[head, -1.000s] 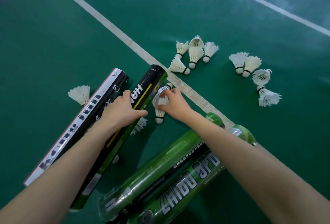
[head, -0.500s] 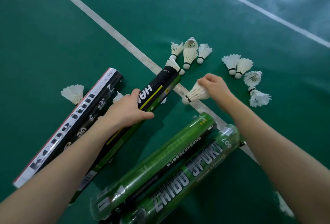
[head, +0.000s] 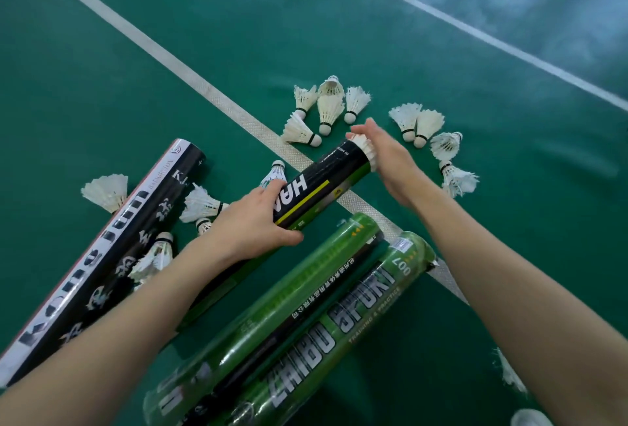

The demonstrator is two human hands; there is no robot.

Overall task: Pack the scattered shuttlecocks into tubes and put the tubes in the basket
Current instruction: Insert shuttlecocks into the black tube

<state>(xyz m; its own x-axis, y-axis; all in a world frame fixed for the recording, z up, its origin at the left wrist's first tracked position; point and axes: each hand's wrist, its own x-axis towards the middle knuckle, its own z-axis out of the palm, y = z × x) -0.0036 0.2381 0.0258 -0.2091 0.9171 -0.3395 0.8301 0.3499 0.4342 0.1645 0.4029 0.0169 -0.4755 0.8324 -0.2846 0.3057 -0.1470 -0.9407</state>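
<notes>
The left hand (head: 251, 221) grips the black tube (head: 326, 181) near its middle. The fingers curl over the top and the thumb goes under it. The tube is long and lies at a slant on the floor (head: 102, 68). Its open end points up and to the right, across the white line (head: 217, 99).

A shuttlecock (head: 365, 150) sits in that open end. Its white feathers stick out. Its cork end is inside, where I cannot see it.

The right hand (head: 387, 160) is right at the feathers. Its fingers are straight and close together, and the palm faces the open end. It holds nothing. It looks like it is touching the feathers, but I cannot be sure.

This hand is the one near the open end, so I think it has to do the push. The push should go straight along the tube, down and left, toward the left hand. A push off to the side could bend the feathers.

More loose shuttlecocks (head: 326, 109) lie just past the open end. Two green tubes (head: 289, 306) lie close to the person. I see no basket.
</notes>
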